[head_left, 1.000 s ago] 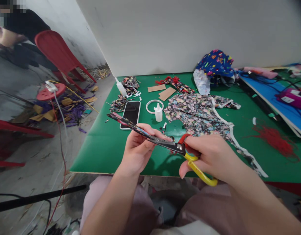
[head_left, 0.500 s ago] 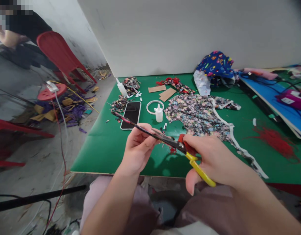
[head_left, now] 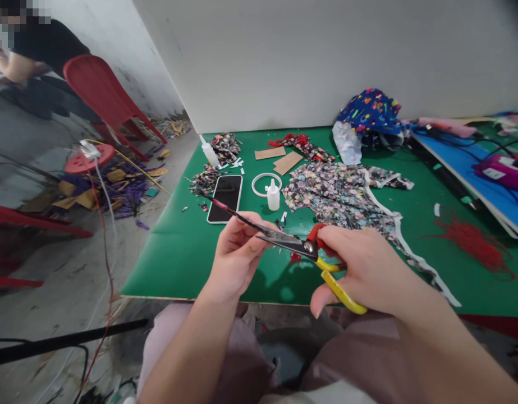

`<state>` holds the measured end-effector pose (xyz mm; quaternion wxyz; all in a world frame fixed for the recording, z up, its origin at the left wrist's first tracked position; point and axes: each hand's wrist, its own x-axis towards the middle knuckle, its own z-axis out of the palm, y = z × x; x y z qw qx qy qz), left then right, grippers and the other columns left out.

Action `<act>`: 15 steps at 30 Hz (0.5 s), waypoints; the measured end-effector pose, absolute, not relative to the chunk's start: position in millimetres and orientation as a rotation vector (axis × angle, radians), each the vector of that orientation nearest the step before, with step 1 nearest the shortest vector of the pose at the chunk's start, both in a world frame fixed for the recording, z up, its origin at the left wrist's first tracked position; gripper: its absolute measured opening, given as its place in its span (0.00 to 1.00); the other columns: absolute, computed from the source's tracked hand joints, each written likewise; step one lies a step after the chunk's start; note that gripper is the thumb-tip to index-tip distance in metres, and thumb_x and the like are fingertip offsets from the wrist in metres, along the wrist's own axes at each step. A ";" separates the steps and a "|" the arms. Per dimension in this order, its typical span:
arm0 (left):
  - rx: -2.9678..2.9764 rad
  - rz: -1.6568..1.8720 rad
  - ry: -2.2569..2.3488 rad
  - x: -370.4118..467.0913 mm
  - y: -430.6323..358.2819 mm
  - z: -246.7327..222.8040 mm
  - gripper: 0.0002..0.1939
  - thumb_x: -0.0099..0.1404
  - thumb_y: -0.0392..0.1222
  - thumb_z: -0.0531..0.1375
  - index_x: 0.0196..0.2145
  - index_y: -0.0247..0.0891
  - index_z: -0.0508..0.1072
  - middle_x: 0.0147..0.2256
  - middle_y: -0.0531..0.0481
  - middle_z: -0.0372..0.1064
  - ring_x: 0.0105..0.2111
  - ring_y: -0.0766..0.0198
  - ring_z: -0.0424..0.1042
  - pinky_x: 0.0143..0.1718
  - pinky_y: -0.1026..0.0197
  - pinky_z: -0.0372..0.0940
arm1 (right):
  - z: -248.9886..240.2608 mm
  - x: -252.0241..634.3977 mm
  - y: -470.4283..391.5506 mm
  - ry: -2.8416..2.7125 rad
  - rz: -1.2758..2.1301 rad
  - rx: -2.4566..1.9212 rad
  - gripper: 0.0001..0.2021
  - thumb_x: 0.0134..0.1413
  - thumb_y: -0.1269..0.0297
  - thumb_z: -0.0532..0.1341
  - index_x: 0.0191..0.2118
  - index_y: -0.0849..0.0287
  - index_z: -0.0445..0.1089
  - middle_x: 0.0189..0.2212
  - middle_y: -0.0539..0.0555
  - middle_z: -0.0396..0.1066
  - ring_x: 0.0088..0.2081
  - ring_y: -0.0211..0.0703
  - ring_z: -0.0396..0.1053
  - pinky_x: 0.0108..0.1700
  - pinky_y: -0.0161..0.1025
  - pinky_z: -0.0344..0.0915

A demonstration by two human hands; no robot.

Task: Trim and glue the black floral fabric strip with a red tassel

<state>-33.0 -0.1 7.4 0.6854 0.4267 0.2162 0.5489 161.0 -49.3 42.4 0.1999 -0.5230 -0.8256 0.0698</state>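
My left hand (head_left: pixel 237 252) pinches a thin dark floral fabric strip (head_left: pixel 223 206) that sticks out to the upper left, over a phone (head_left: pixel 225 200). In my right hand (head_left: pixel 360 264) is a pair of scissors (head_left: pixel 337 289) with yellow and red handles. The blades point left, reaching my left fingertips and lying along the strip; whether they touch it I cannot tell. Behind my hands stand a small white dropper bottle (head_left: pixel 273 196) and a white ring (head_left: pixel 253 184). A floral cloth piece with white edging (head_left: pixel 338 193) spreads out beyond my right hand.
On the green table (head_left: pixel 170 258) lie brown cardboard pieces (head_left: pixel 288 163), another bottle (head_left: pixel 209 151), floral scraps (head_left: pixel 225 145), red threads (head_left: pixel 477 244) and a blue patterned cloth (head_left: pixel 370 118). A blue board (head_left: pixel 473 171) with cables is at right. A person sits on a red chair (head_left: pixel 99 90) at far left.
The scissors have turned slightly, their blades now showing broader and their handles a little further left. The strip's far end has shifted slightly right. My left hand has barely moved.
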 end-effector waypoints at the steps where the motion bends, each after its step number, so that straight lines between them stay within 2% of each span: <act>1: 0.958 1.230 0.482 -33.2 0.2 7.3 0.09 0.53 0.39 0.67 0.32 0.42 0.73 0.29 0.55 0.74 0.32 0.65 0.74 0.36 0.63 0.71 | 42.4 161.2 -49.3 -2.301 0.187 -1.462 0.30 0.38 0.30 0.56 0.29 0.56 0.58 0.18 0.43 0.55 0.19 0.34 0.54 0.23 0.34 0.45; 4: 0.965 1.229 0.473 -33.9 1.2 7.6 0.08 0.54 0.38 0.67 0.32 0.42 0.73 0.28 0.55 0.73 0.30 0.67 0.73 0.34 0.64 0.71 | 42.6 161.8 -49.2 -2.284 0.164 -1.456 0.28 0.41 0.32 0.56 0.28 0.56 0.58 0.18 0.43 0.55 0.19 0.33 0.53 0.23 0.33 0.46; 12: 1.002 1.187 0.496 -33.2 0.7 7.2 0.08 0.53 0.39 0.67 0.31 0.41 0.73 0.27 0.53 0.74 0.30 0.64 0.74 0.31 0.64 0.71 | 40.7 160.3 -48.6 -2.277 0.172 -1.445 0.30 0.37 0.30 0.56 0.28 0.57 0.60 0.17 0.42 0.52 0.18 0.33 0.51 0.23 0.33 0.45; 15: 0.996 1.167 0.497 -32.4 -0.3 6.5 0.08 0.53 0.39 0.68 0.31 0.40 0.72 0.27 0.54 0.74 0.29 0.65 0.74 0.31 0.64 0.71 | 39.2 159.8 -48.3 -2.269 0.163 -1.446 0.29 0.40 0.31 0.55 0.27 0.57 0.61 0.16 0.42 0.51 0.18 0.33 0.50 0.22 0.33 0.44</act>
